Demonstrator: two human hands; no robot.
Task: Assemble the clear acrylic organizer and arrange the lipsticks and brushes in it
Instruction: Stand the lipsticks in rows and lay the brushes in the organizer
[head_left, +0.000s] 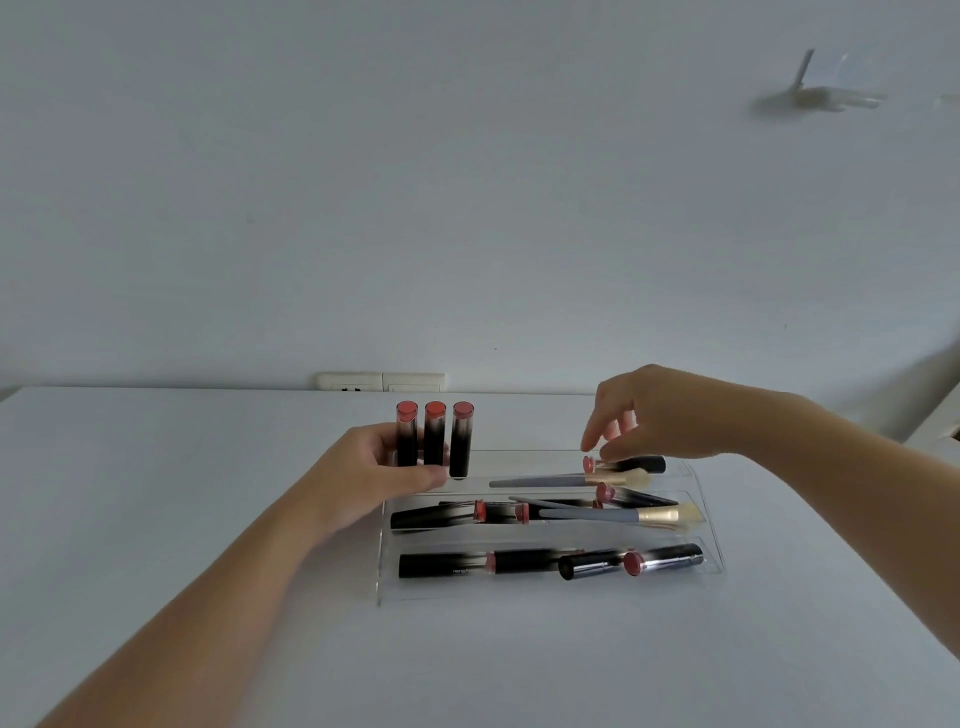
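fingers of the left hand (382, 465) curled round the two leftmost of three upright black lipstick tubes with coral-red caps (434, 439), thumb low across the front, at the back left of the clear acrylic tiered organizer (384, 571). third tube just beside, at the fingertips; touching or not, cannot tell. fingers of the right hand (644, 415) bent downward and loosely bunched over a lying black lipstick with a pink-red end (626, 464) in the back tier; looks like a pinch forming on the capped end, though actual contact cannot be told. in the back and middle tiers, grey-handled makeup brushes with gold ferrules and pale bristles (597, 514) lying among more black lipsticks; three further tubes lying in the front tier. organizer standing on the white table (156, 467), well forward of the wall sockets (382, 382).

likely light, stiff and glossy, so prone to rolling when lying and tipping when stood on end. best taken mid-barrel or near the cap with a firm pinch. acrylic walls thin, hard and slick; probably easy to nudge, hence a steadying hand.
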